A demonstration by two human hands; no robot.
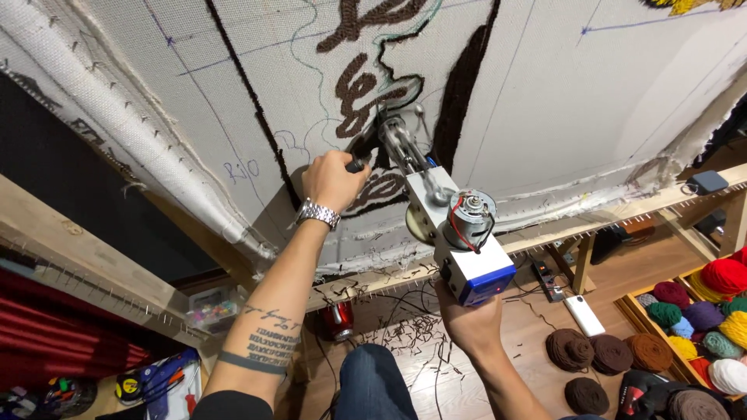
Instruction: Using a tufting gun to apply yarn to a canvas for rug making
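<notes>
A white tufting gun (455,233) with a small motor on top points its needle into a stretched white cloth (560,101) on a wooden frame. Dark brown tufted shapes (366,93) and drawn outlines cover the cloth's middle. My left hand (333,180), with a metal watch on the wrist, is closed around the gun's black front handle next to the cloth. My right hand (469,320) grips the rear handle below the gun's blue base.
The wooden frame rail (622,211) carries rows of nails. Brown yarn balls (595,354) lie on the floor, and a wooden box (704,311) of coloured yarn stands at the right. Yarn scraps (405,330), a power strip (548,281) and a red can (339,320) sit below.
</notes>
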